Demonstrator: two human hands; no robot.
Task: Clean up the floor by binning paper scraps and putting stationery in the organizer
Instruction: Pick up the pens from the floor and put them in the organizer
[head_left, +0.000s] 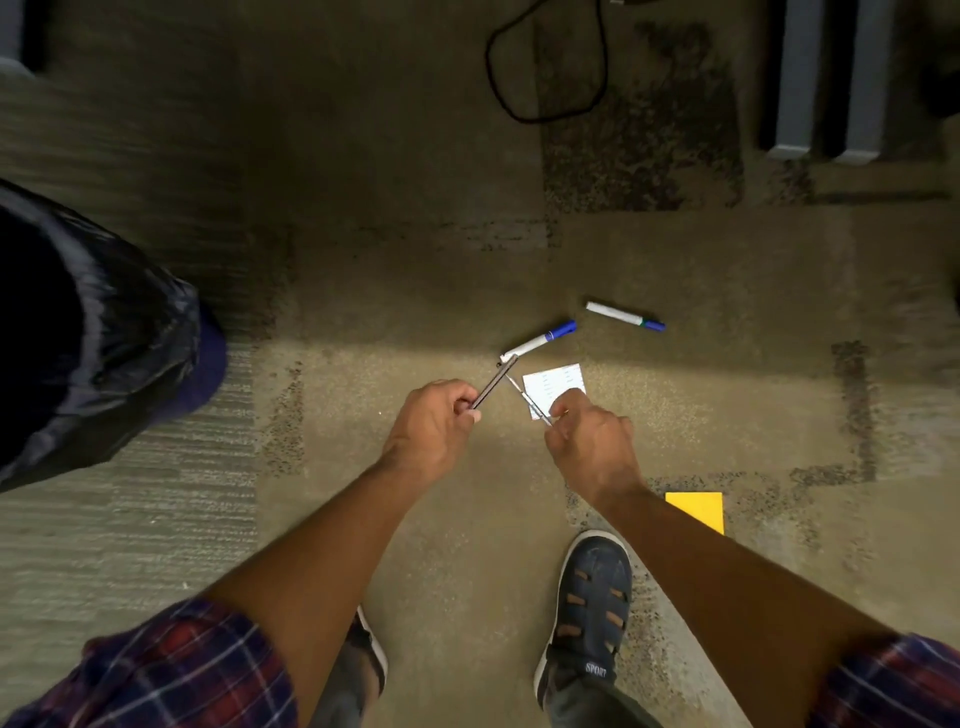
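My left hand (434, 423) is closed around a dark pen (492, 382) that points up and to the right. My right hand (587, 436) pinches a thin silver pen (525, 397) just above a white paper scrap (558, 382) lying on the carpet. Two white markers with blue caps lie beyond them: one marker (540, 342) close to the dark pen's tip, the other marker (625, 316) farther right. A yellow paper square (696, 510) lies by my right forearm. The bin with a black liner (98, 332) stands at the left.
My right foot in a dark sandal (592, 603) is planted below the hands; the left shoe (371, 657) shows under my left forearm. A black cable (545, 67) loops on the carpet at the top. Grey furniture legs (826, 78) stand at the top right.
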